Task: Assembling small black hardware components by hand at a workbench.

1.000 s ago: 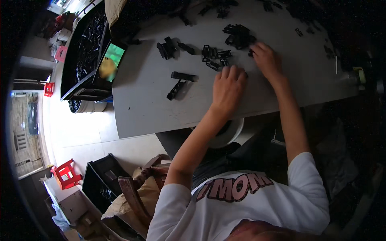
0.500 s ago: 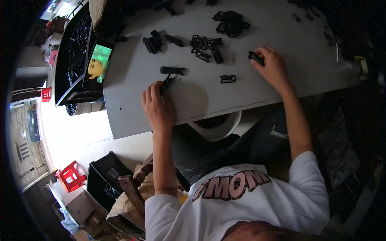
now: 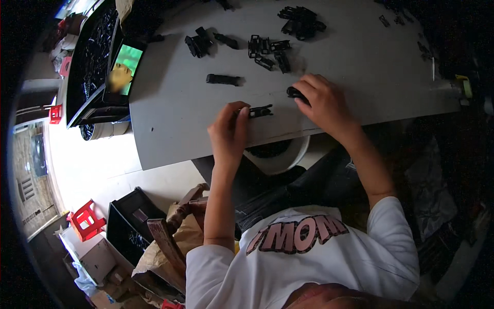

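Near the table's front edge, my left hand (image 3: pixel 228 129) pinches a slim black plastic part (image 3: pixel 261 111) between thumb and fingers. The part points to the right and has a slotted, forked end. My right hand (image 3: pixel 325 103) is closed around another small black plastic part (image 3: pixel 296 93), mostly covered by the fingers. The two parts are apart, with a short gap between them. Beyond my left hand a long black part (image 3: pixel 223 80) lies flat on the grey table (image 3: pixel 175 113).
Farther back lie a group of black frame-like parts (image 3: pixel 265 49), a heaped pile (image 3: pixel 302 23) and a smaller cluster (image 3: pixel 199 42). A lit screen (image 3: pixel 127 64) and a black bin of parts (image 3: pixel 98 56) stand left. Below the front edge sits a white bucket (image 3: pixel 298 157).
Both hands have come closer together, my left moving right and my right moving left and nearer. The small frame part that lay alone between them no longer shows there.
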The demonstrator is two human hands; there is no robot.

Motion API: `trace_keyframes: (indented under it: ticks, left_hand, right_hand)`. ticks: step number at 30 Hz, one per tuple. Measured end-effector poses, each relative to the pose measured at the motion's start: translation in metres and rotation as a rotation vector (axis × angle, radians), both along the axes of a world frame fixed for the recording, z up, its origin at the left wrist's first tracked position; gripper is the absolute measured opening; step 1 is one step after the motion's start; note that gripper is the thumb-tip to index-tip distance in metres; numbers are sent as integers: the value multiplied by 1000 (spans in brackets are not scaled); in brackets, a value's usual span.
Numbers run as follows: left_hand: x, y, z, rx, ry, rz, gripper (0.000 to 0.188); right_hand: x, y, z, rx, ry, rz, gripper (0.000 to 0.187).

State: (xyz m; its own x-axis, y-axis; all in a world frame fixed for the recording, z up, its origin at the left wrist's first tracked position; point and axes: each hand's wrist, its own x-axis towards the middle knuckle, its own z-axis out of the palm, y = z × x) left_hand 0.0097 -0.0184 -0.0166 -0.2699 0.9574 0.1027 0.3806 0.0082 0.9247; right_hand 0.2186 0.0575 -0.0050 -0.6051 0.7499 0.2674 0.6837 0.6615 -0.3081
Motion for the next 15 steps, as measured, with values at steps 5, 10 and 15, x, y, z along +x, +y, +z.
trace_keyframes:
  ticks: [5, 10, 15]
  left_hand:
    - [9, 7, -5, -52, -10, 18, 9]
    - [18, 12, -1, 10, 119, -1, 9]
    - [32, 9, 0, 81, 115, -84, 19]
  right_hand:
    - [-11, -9, 2, -221, 179, -2, 29]
    - [-34, -19, 14, -235, 241, 91, 30]
    - [-38, -25, 6, -72, 174, 37, 34]
